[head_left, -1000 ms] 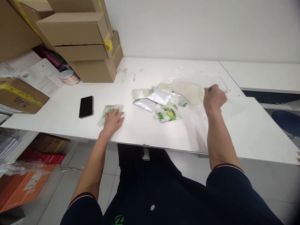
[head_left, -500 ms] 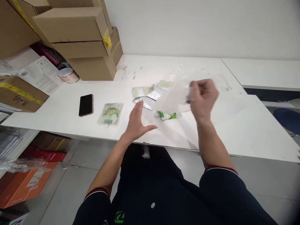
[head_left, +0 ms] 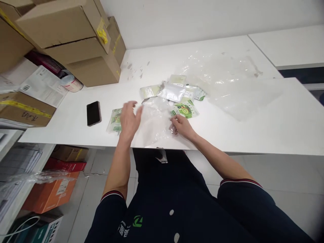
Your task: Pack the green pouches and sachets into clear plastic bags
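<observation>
A clear plastic bag (head_left: 154, 125) lies flat on the white table (head_left: 253, 131) at its front edge, between my two hands. My right hand (head_left: 180, 124) pinches the bag's right edge, fingers closed on it. My left hand (head_left: 129, 118) hovers at the bag's left side with fingers spread, holding nothing. Just left of that hand lies a green spouted pouch (head_left: 114, 120). Behind the bag sits a pile of several pouches (head_left: 174, 94), silver and green, with a kiwi-print pouch (head_left: 186, 109) at its front.
A black phone (head_left: 93, 113) lies on the table to the left. Cardboard boxes (head_left: 76, 44) are stacked at the back left with a small tub (head_left: 72, 83) beside them. More clear plastic bags (head_left: 235, 84) spread over the right of the table. Boxes stand on the floor below.
My right hand brought a clear bag from the right-hand plastic down to the table's front edge. My left hand left the green pouch and moved toward the bag.
</observation>
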A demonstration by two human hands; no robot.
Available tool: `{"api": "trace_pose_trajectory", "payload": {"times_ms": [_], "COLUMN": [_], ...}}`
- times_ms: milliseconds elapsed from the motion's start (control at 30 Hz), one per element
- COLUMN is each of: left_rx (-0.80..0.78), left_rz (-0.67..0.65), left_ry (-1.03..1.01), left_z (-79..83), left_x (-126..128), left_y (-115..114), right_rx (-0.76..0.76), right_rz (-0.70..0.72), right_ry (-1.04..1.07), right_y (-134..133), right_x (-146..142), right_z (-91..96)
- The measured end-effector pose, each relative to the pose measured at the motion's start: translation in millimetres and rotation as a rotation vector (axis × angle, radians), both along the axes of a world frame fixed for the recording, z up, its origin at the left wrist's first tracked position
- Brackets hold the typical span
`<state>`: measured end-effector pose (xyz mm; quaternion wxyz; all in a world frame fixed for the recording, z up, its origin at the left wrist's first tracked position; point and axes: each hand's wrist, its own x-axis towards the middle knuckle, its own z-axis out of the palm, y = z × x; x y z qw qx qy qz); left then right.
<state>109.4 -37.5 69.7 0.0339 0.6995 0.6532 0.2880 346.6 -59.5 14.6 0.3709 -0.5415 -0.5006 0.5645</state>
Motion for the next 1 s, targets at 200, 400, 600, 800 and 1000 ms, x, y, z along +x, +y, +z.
{"api": "trace_pose_trajectory", "payload": {"times_ms": [200,400,600,800,1000], "left_rx": [-0.178,-0.118,0.249,0.006,-0.095], "left_rz": [-0.127,-0.027,0.06,-0.404,-0.523], "left_ry": [0.281,-0.247,-0.185,-0.127,0.246], "left_z": [-50.9,-48.7,-17.6,-36.6,-76.3], "left_x": [14.7,-24.4,-30.9,-15.5,-19.3], "left_y": [-17.5,56.9,72.3,-45.5,-130.7], "right_rx": [-0.079,-0.136,-0.005,0.516,0.703], "right_rz": [0.044,0.091,0.261,0.365,0.524], "right_ry": [-0.014,-0.075,-0.361,-1.118,-1.234], "right_y": [-10.1,-22.4,-21.8,30.6,46.7], "right_x": [11.3,22.8,43.2,94.1,91.7], "right_z": [-8.1,-1.7,16.4,11.2,-15.3]}}
